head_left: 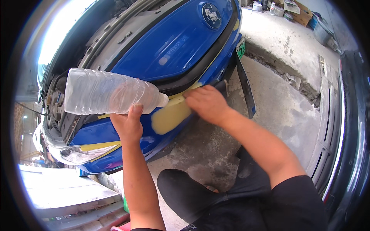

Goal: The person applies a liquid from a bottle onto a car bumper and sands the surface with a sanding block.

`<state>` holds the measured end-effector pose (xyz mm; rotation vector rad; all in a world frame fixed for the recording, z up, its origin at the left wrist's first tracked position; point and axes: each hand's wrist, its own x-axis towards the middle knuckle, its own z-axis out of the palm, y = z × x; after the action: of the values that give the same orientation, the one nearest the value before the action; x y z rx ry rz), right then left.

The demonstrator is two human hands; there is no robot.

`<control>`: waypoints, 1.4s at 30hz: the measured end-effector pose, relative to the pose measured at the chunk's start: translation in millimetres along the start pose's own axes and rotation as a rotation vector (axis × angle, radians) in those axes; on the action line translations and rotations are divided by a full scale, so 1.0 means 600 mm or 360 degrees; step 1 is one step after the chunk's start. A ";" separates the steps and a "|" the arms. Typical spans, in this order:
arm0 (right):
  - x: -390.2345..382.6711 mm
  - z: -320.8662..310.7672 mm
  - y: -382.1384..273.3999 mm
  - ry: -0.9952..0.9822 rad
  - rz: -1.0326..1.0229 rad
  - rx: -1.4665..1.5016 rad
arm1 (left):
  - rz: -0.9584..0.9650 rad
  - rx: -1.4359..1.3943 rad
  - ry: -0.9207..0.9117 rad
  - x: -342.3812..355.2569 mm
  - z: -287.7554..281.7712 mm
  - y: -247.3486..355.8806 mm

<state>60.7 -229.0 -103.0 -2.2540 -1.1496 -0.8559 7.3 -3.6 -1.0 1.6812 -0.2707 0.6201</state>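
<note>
A large clear plastic bottle point(92, 92) lies tilted on its side in my left hand point(130, 125), fingers wrapped behind it and thumb in front. Its white neck points right, at the yellow filler patch point(167, 120) on the blue car's front bumper point(148, 141). My right hand point(208, 103) is just right of the bottle's mouth, pressed against the patch's upper right end. Its fingers are curled and face away, so whatever is under them is hidden.
The car's hood stands open over the engine bay at the upper left, above the headlight point(90, 154). A loose dark trim strip point(245, 86) hangs beside the bumper. A metal grate point(325, 123) and another dark car point(356, 127) are at right; buckets point(323, 32) stand far right.
</note>
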 end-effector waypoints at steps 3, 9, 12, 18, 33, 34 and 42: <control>-0.005 -0.009 0.039 0.0029 -0.0125 -0.0185 | -0.0038 0.0072 0.0022 -0.001 -0.010 -0.003; 0.010 -0.004 -0.031 0.0133 -0.0143 0.0071 | -0.0042 0.0019 0.0030 -0.003 -0.009 -0.004; 0.008 -0.007 -0.002 -0.0097 -0.0215 -0.0068 | -0.0046 -0.0019 0.0020 -0.002 -0.002 0.006; -0.002 -0.016 0.019 -0.0009 -0.0257 -0.0048 | -0.0046 0.0078 0.0011 -0.001 -0.013 -0.006; 0.011 0.003 -0.020 0.0133 -0.0215 -0.0060 | -0.0024 0.0051 0.0005 -0.003 -0.007 0.000; 0.003 0.003 0.009 0.0082 -0.0258 -0.0138 | -0.0022 0.0031 -0.0002 -0.002 -0.004 0.003; -0.004 0.001 0.005 -0.0004 -0.0242 -0.0187 | 0.0041 0.0125 -0.0100 -0.001 -0.006 0.002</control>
<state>61.9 -231.6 -105.6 -2.2835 -1.3175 -1.0040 5.2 -0.4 0.0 1.7772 -0.3173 0.6044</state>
